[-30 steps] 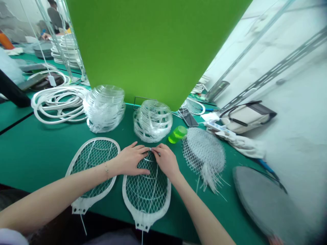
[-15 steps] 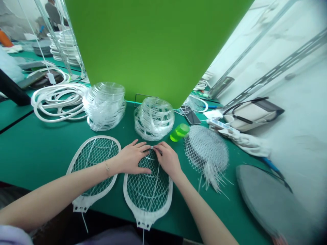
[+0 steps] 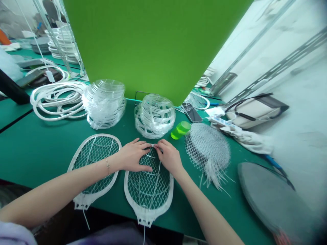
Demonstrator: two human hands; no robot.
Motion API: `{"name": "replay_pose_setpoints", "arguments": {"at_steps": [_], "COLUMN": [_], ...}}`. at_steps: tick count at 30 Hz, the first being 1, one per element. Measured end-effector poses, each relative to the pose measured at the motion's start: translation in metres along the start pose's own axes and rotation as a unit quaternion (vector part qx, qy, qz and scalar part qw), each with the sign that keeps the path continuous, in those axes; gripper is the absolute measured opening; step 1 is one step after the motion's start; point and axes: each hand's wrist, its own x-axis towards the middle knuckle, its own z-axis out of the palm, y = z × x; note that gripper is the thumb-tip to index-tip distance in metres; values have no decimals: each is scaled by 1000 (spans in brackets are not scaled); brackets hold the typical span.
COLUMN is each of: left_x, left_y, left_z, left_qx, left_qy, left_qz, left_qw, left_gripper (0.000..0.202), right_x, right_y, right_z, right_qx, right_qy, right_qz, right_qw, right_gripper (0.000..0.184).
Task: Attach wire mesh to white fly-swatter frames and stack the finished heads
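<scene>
A white racket-shaped frame with wire mesh lies on the green table in front of me. My left hand rests on its top end, fingers bent and pressing the rim and mesh. My right hand meets it at the top rim, fingertips pinched on the frame's edge. A second mesh frame lies to the left, partly under my left forearm.
Two stacks of clear plastic rings stand behind the frames. A green cup, a pile of loose mesh, a phone, a bag and a grey disc lie right. White hoops lie left. A green panel stands behind.
Both hands stay at the top of the near frame with only slight finger shifts. The view has drifted a little.
</scene>
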Motion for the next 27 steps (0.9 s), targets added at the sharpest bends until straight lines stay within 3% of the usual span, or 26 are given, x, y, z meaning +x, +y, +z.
{"name": "replay_pose_setpoints", "arguments": {"at_steps": [11, 15, 17, 20, 24, 27], "left_x": [6, 6, 1, -18, -43, -49], "left_y": [-1, -1, 2, 14, 39, 50], "left_z": [-4, -7, -9, -11, -8, -3], "left_qx": [14, 38, 37, 20, -11, -21], "left_qy": [12, 3, 0, 26, -3, -56], "left_qz": [20, 26, 31, 29, 34, 17], "left_qw": [1000, 999, 999, 999, 999, 998], "left_gripper": [86, 82, 77, 74, 78, 87], "right_x": [12, 5, -18, -79, -153, -172], "right_y": [-9, -16, -24, -45, -69, -70], "right_z": [-12, -27, -39, -52, -43, -29], "right_qx": [-39, -44, -27, 40, 46, 31], "right_qy": [-61, -79, -37, 48, 19, 11], "right_qz": [17, 2, -3, -36, -86, -90], "right_qw": [997, 996, 999, 997, 995, 995], "right_gripper": [20, 16, 21, 26, 18, 15]}}
